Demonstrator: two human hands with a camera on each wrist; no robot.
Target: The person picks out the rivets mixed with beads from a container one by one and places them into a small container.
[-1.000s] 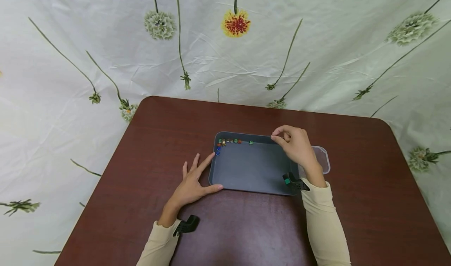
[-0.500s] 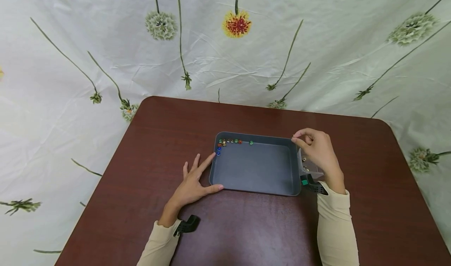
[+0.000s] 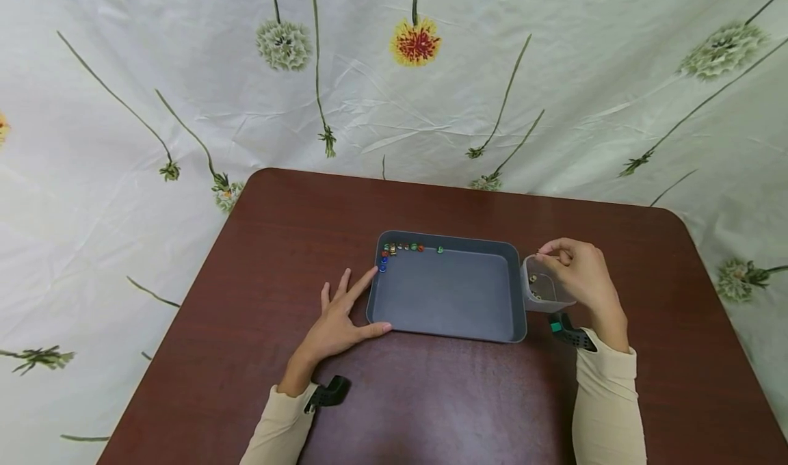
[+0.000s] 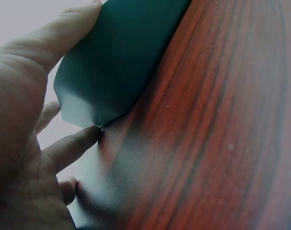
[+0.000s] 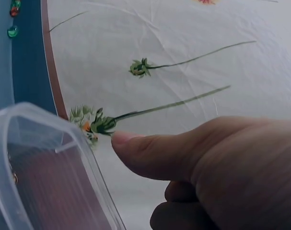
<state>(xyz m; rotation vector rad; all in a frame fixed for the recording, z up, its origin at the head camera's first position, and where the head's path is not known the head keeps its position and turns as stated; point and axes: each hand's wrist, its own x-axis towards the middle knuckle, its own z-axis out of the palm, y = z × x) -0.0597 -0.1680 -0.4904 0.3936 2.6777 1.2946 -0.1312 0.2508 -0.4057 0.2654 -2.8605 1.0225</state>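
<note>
A grey rectangular tray (image 3: 446, 294) lies on the table, its far left corner lined with several small glass beads (image 3: 414, 247) in green, red, gold and blue. My left hand (image 3: 332, 325) spreads its fingers at the tray's left side, index fingertip and thumb touching the rim. In the left wrist view, fingers (image 4: 71, 148) reach the tray's dark wall (image 4: 111, 57). My right hand (image 3: 581, 273) is over the far side of a clear plastic container (image 3: 548, 306), thumb and index fingertips pinched on what looks like a tiny bead, mostly hidden. Several gold-coloured beads (image 3: 533, 279) lie inside the container.
The container stands against the tray's right side on the reddish-brown table (image 3: 295, 232). A flower-printed white cloth (image 3: 345, 109) hangs behind the table. One green bead (image 3: 440, 250) sits apart from the row along the tray's far wall.
My right hand has moved right and slightly nearer, from above the tray's far edge to the container, fingertips still pinched. The left hand and the beads in the tray have stayed put.
</note>
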